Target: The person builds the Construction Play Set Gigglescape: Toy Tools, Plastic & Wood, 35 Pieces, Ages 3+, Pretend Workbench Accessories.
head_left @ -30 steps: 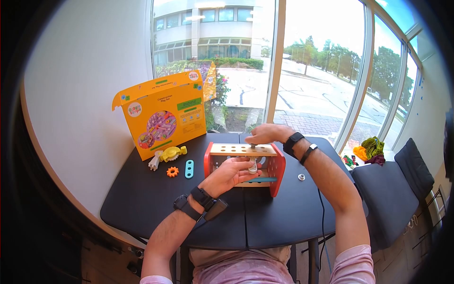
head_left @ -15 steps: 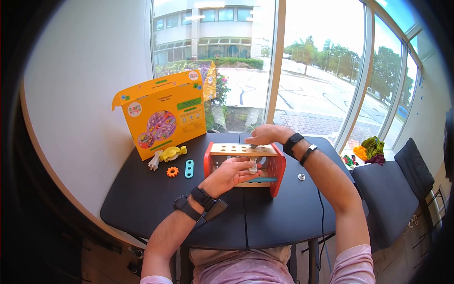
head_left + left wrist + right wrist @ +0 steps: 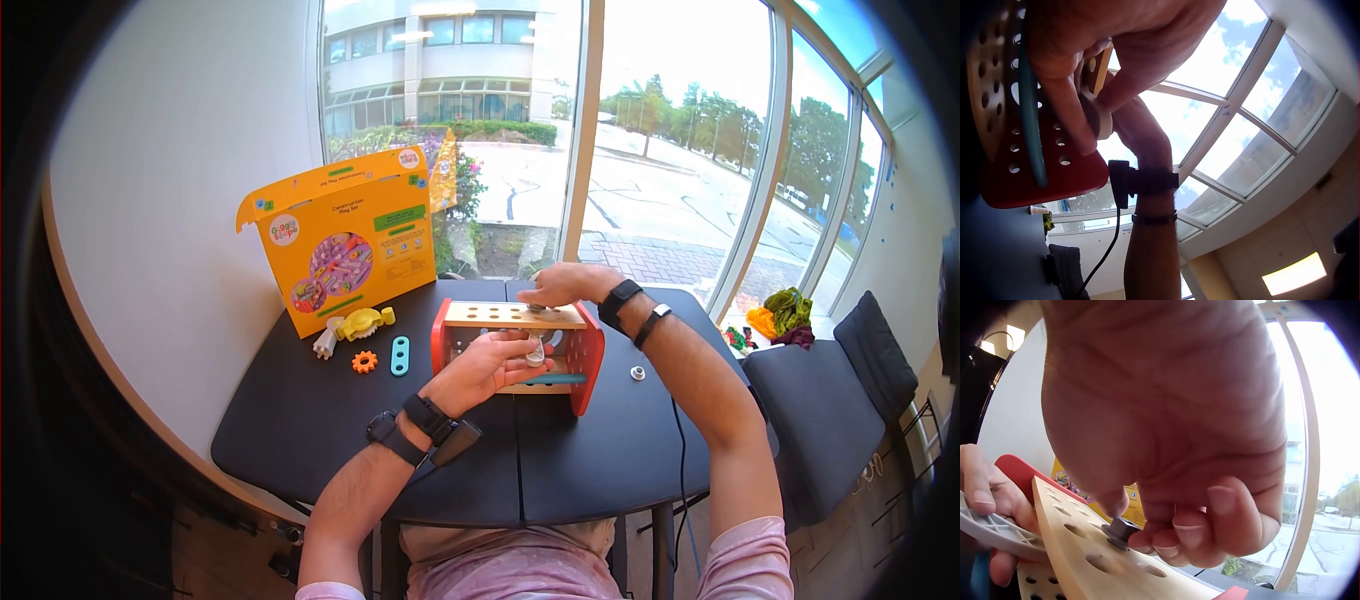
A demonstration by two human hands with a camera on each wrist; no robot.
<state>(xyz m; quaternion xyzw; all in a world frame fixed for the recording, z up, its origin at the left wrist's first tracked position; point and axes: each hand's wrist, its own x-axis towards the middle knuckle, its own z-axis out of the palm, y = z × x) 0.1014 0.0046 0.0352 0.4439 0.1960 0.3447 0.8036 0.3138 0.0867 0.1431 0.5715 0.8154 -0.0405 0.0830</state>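
Note:
A toy workbench with red end panels [image 3: 588, 365] and a perforated wooden top board [image 3: 480, 314] stands on the black table [image 3: 430, 480]. My right hand [image 3: 565, 285] reaches over the board from behind. Its thumb and fingers pinch a grey hex-headed bolt [image 3: 1121, 531] in one of the board's holes. My left hand [image 3: 490, 362] is in front of the bench, just under the board. It grips a pale grey plastic piece [image 3: 536, 352], which shows a curved, ribbed side in the right wrist view. Its far end is hidden by my fingers and the board.
An orange gear [image 3: 364, 362], a turquoise strip with holes [image 3: 400, 357] and a yellow toy part [image 3: 362, 323] lie left of the bench. Behind them stands an orange box [image 3: 340, 240]. A small grey nut-like piece [image 3: 638, 374] and a black cable [image 3: 684, 470] are at the right.
My right fingers have shifted slightly around the bolt head, covering more of it than a second ago. The left hand, the pale grey piece and the bench hold the same place.

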